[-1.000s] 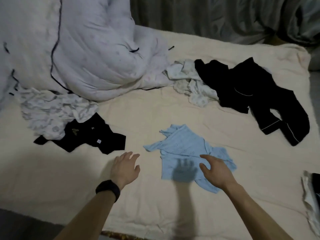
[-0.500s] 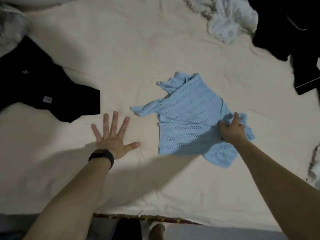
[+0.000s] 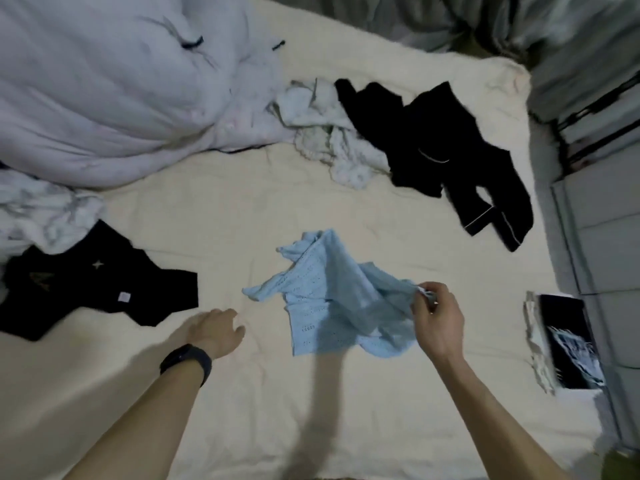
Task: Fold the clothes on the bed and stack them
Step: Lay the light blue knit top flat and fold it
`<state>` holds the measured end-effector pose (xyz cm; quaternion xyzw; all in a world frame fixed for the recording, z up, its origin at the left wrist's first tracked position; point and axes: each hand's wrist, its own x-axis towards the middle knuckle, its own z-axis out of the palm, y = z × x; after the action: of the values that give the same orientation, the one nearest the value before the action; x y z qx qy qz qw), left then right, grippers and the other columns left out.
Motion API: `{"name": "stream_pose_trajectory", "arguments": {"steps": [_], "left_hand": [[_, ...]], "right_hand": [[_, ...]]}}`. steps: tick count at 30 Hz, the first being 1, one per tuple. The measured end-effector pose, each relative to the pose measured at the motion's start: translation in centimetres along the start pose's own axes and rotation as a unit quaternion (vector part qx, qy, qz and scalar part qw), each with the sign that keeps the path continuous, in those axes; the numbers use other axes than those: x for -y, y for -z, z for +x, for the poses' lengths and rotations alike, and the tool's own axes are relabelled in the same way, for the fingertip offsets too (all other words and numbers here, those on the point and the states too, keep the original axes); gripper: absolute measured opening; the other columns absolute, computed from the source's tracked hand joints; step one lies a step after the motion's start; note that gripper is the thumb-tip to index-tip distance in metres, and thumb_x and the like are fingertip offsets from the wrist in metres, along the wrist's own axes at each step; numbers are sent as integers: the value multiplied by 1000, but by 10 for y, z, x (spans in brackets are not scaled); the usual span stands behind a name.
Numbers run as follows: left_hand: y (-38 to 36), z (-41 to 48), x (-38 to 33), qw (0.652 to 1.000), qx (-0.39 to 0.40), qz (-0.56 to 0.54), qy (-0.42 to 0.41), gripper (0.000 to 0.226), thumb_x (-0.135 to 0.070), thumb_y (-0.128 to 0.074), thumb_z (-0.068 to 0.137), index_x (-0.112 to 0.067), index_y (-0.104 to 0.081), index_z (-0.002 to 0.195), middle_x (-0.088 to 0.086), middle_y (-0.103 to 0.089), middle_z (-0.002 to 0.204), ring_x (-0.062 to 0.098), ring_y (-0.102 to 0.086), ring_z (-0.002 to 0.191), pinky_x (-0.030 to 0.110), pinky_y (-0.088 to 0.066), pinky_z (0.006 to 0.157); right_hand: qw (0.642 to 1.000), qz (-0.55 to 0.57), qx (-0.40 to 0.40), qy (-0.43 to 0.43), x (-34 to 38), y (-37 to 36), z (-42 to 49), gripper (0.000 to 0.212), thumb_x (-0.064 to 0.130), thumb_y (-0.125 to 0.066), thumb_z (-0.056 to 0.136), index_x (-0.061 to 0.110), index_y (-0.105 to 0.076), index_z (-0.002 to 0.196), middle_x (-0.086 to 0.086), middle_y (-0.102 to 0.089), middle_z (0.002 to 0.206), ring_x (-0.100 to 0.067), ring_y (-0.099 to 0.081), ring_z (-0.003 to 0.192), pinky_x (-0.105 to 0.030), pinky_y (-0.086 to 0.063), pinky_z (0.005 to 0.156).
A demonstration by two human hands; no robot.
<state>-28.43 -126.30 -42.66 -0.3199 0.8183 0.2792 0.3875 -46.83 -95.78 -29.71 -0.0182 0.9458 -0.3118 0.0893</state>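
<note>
Mid-bed (image 3: 242, 209) lay the blue knit top (image 3: 329, 299), its right edge lifted; the right hand (image 3: 438, 318) pinched that edge (fingers curled tight); the left hand (image 3: 216, 327) hovered just beside it, fingers loosely bent, holding nothing.

Single head-worn wide-angle view, looked forward and steeply down onto the bed (image 3: 242, 209) from its near edge, close up. Left hand (image 3: 215, 328) and right hand (image 3: 437, 315) sat low mid-frame by the blue knit top (image 3: 332, 299). Curtain (image 3: 381, 15) filled the far top edge.
</note>
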Motion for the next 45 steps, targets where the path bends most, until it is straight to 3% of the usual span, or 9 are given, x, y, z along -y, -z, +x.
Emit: {"name": "stream_pose_trajectory", "arguments": {"steps": [9,11,15,19,24,29,33,36,45], "left_hand": [[143,-205,-137,907,-221,-177,-312,41,-34,-56,100,-25,-54,140,-2,-56,139,13,-52,128,25,-38,103],[169,-259,-171,874,-217,-203,-385,32,-32,-56,101,-32,-59,132,-10,-61,132,6,-55,121,22,-41,98],[189,-363,-219,827,-167,-226,-487,27,-14,-51,104,-26,-62,126,-12,-66,116,-9,-61,105,10,-47,88],[177,-430,-232,829,-151,-164,-513,34,-7,-48,104,-16,-62,134,4,-68,126,9,-62,117,32,-49,105],[158,-484,-223,812,-100,-150,-555,35,-2,-64,92,-23,-69,119,13,-72,111,11,-67,100,32,-56,90],[150,-508,-200,823,-131,-108,-542,27,-37,-81,81,-20,-71,99,-1,-75,97,17,-70,97,43,-58,90],[164,-524,-177,833,-131,-107,-527,30,-41,-86,76,-19,-67,83,-7,-72,78,6,-67,73,21,-51,59],[180,-541,-155,828,-102,-126,-537,31,-36,-85,80,-12,-66,89,0,-72,76,9,-66,64,18,-48,54],[219,-575,-110,768,-296,-26,-567,17,-44,-69,91,-28,-73,90,-10,-75,82,4,-70,76,29,-59,74]], "right_hand": [[966,212,21,144,116,172,-75,20,14,-63,91,31,-64,82,4,-68,83,-27,-68,84,-34,-54,78],[950,249,33,188,138,204,-94,10,17,-62,83,25,-63,76,1,-63,79,-34,-64,82,-48,-54,79],[919,292,41,261,171,261,-136,5,18,-59,74,21,-60,70,4,-60,72,-17,-61,69,-40,-52,70],[900,317,27,300,190,299,-176,10,19,-57,72,23,-54,63,8,-52,59,-8,-49,57,-22,-40,57],[920,235,-19,312,205,329,-220,38,21,-78,83,18,-41,73,2,-47,67,-12,-45,67,-30,-37,62],[932,132,-12,338,214,356,-262,30,-3,-71,75,21,-54,78,6,-52,77,5,-48,66,-15,-42,58],[933,95,-30,346,217,357,-279,33,-3,-69,78,27,-65,92,5,-62,95,-7,-58,87,-34,-53,76],[932,108,-45,343,222,352,-289,45,0,-71,82,39,-63,103,8,-65,102,1,-63,82,-25,-57,67],[945,13,-112,307,258,340,-318,21,32,-70,91,40,-66,110,12,-72,98,-13,-67,93,-44,-56,84]]}}
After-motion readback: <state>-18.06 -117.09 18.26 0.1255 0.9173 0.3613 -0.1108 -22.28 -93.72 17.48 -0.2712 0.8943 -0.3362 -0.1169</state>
